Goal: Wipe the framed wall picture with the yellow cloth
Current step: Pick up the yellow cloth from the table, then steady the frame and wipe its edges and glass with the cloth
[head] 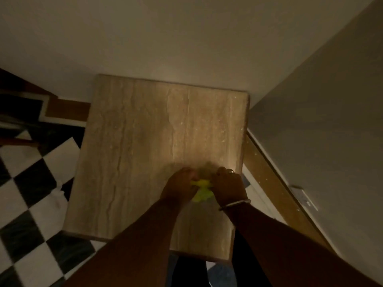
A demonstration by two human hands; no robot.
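Dim, warm light falls on a pale stone-look tabletop (145,141) pushed into a corner where two plain walls meet. Over its near right part is the yellow cloth (202,190), a single crumpled wad held between both hands just above or on the surface; which of the two cannot be told. The left hand (179,188) closes on the cloth's left side and the right hand (229,188) on its right side, fingers curled in on the fabric, so both grips are clamped on the cloth and neither hand is nearer to it than the other. The cloth is bunched, with a short stretch pulled sideways between the hands and a lump hanging toward the person.

The framed wall picture is not in view. Both walls that show are bare, apart from a white socket plate (303,196) low on the right wall (321,100). The coming move therefore seems to turn on lifting the cloth up and away from the table toward wherever the picture hangs, probably above the field of view.

By count: one cloth, two hands, one table, one bracelet (234,204) on the right wrist, one ring on a finger of that hand. A black-and-white chequered floor (31,193) lies to the left.
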